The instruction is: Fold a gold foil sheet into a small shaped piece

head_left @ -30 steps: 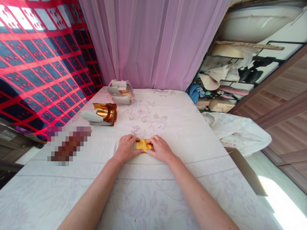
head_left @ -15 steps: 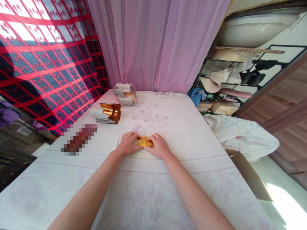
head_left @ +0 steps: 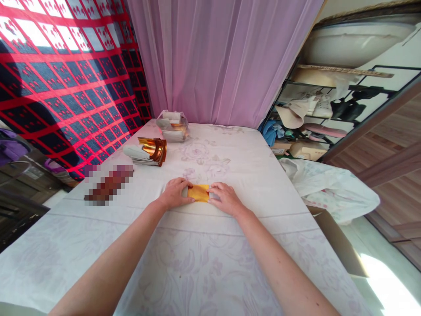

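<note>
A small folded piece of gold foil paper (head_left: 198,192) lies flat on the white floral cloth (head_left: 204,263) in the middle of the table. My left hand (head_left: 173,193) presses on its left end with curled fingers. My right hand (head_left: 226,198) holds down its right end, fingertips on the paper's edge. Both hands touch the paper and rest on the cloth.
A stack of curled gold and white sheets (head_left: 147,151) lies at the far left. Behind it stands a clear plastic bag of paper (head_left: 172,125). A pink curtain (head_left: 223,61) hangs at the back, a cluttered shelf (head_left: 322,114) and crumpled white cloth (head_left: 332,188) are at right.
My right hand has slid a little to the right along the gold paper, uncovering more of it. The view has shifted slightly; my left hand stays on the left end.
</note>
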`<control>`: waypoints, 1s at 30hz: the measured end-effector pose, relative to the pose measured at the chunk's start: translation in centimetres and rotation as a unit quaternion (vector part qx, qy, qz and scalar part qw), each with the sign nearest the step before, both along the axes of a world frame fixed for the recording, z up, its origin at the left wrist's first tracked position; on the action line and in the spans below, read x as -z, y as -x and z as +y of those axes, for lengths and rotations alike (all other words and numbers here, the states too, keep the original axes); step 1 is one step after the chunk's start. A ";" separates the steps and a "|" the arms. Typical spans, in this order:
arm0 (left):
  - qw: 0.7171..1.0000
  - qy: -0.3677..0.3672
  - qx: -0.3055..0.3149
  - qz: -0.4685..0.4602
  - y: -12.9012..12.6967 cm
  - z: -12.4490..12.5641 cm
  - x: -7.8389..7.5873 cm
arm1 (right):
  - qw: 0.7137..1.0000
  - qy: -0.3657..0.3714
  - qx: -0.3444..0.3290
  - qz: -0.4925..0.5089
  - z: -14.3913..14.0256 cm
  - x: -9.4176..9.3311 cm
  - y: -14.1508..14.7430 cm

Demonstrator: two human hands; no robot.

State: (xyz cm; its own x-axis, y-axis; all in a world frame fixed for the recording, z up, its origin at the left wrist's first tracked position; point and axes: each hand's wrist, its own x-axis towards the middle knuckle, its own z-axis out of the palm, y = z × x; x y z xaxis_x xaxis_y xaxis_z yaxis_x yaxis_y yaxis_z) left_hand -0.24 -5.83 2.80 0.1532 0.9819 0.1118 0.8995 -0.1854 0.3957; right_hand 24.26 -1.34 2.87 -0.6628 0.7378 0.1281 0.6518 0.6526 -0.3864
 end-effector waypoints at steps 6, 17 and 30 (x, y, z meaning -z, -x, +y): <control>1.000 -0.002 0.000 -0.006 -0.3 -0.3 -0.2 | 0.999 0.039 0.021 -0.020 -0.1 -1.0 0.5; 0.999 -0.008 -0.003 -0.033 -0.3 -0.6 0.3 | 0.997 0.013 -0.029 0.072 -1.6 -0.9 4.0; 0.990 -0.065 -0.055 -0.110 0.0 -1.4 0.5 | 0.989 0.033 -0.008 0.146 -1.5 0.6 3.8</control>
